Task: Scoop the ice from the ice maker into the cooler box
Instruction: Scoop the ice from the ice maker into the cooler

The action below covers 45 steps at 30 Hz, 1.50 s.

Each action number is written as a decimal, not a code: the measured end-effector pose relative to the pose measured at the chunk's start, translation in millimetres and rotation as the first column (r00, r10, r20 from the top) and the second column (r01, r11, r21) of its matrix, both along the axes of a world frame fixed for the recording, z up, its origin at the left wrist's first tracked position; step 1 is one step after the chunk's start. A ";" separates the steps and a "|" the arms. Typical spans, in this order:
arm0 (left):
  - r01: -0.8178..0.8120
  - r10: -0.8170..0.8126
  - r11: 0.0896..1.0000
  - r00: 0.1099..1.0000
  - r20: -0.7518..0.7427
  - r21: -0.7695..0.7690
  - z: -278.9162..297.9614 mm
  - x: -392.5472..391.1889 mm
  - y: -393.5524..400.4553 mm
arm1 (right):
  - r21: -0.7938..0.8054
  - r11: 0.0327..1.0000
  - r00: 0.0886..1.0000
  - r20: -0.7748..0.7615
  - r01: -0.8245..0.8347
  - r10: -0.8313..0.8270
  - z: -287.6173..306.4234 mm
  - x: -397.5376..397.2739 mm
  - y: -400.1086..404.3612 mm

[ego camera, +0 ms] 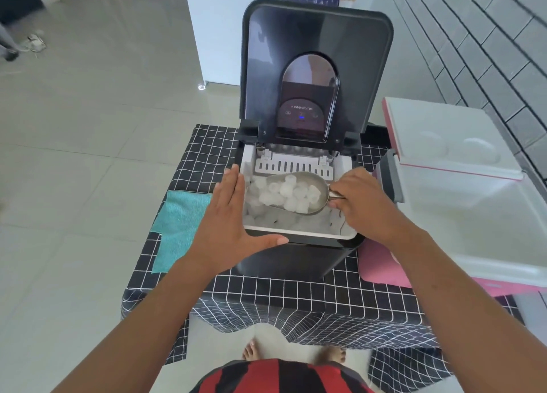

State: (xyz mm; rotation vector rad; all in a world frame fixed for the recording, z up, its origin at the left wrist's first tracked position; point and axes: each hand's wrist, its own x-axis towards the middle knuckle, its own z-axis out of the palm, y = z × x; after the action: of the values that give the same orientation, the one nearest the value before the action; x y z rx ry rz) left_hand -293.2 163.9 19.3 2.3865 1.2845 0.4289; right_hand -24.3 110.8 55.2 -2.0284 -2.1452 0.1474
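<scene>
Standing on a black cloth with a white grid (266, 292), one black ice maker (299, 253) has its lid raised; "alectric" shows on its panel. One right hand (364, 203) clamps its fingers round the handle of one metal scoop (307, 194) heaped with pale ice pieces (291, 191) inside the white bin. One left hand (228, 221) rests flat, fingers straight and together, on the bin's left rim. One open pink-and-white cooler box (473, 215) sits just right; one teal cloth (180, 224) lies left. Grey floor tiles (88, 156) surround.

Scoop handle (336, 196) hidden in right hand (361, 203); cooler box (473, 215) cut by right edge.
</scene>
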 end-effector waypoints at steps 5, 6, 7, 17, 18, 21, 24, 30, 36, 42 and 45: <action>-0.003 0.003 1.000 1.000 -0.004 0.008 0.2 1.2 1.0 | 0.031 0.999 0.991 -0.127 0.042 -0.038 -0.3 12.3 -4.2; 0.000 0.000 1.000 1.000 -0.013 0.010 0.8 1.3 0.9 | 0.034 0.998 0.990 -0.135 0.050 -0.045 -0.9 13.6 -4.6; 0.005 -0.004 1.000 1.000 -0.024 0.017 1.5 1.2 0.8 | 0.035 0.998 0.989 -0.140 0.056 -0.051 -1.3 14.6 -5.1; 0.044 -0.034 0.993 0.995 -0.097 0.111 19.6 26.9 -2.0 | 0.020 0.998 0.961 -0.273 0.052 -0.045 24.9 39.0 -23.4; 0.060 -0.052 0.993 0.996 -0.079 0.106 22.4 36.5 -2.5 | 0.025 0.999 0.962 -0.270 0.045 -0.037 30.9 45.4 -27.4; 0.109 -0.109 0.991 0.994 -0.008 0.073 27.4 71.4 -4.7 | 0.014 0.996 0.962 -0.262 0.084 -0.078 42.8 72.3 -44.4; 0.176 -0.181 0.979 0.982 0.049 0.103 31.6 111.2 -12.1 | -0.016 0.978 0.933 -0.298 0.206 -0.202 42.8 113.7 -68.2; 0.210 -0.222 0.971 0.970 0.102 0.114 39.5 198.3 -33.3 | -0.124 0.886 0.831 -0.308 0.447 -0.463 26.8 205.3 -122.6; 0.311 -0.311 0.950 0.950 -0.037 -0.008 27.4 282.1 -61.6 | -0.208 0.826 0.831 -0.084 0.524 -0.549 -9.6 264.2 -144.2; 0.101 -0.125 0.984 0.979 -0.160 -0.147 -8.8 313.1 -90.5 | -0.262 0.804 0.842 0.248 0.534 -0.479 -51.4 284.4 -128.8; 0.077 -0.091 0.993 0.983 -0.160 -0.095 -19.7 314.4 -100.0 | -0.362 0.749 0.830 0.297 0.555 -0.472 -73.0 281.2 -125.2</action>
State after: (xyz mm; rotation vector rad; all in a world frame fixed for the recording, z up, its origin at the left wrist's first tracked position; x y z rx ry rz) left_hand 21.3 64.0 -0.4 2.4323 1.2378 0.1490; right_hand 256.9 -14.4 -17.8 -2.9306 -1.6391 0.3995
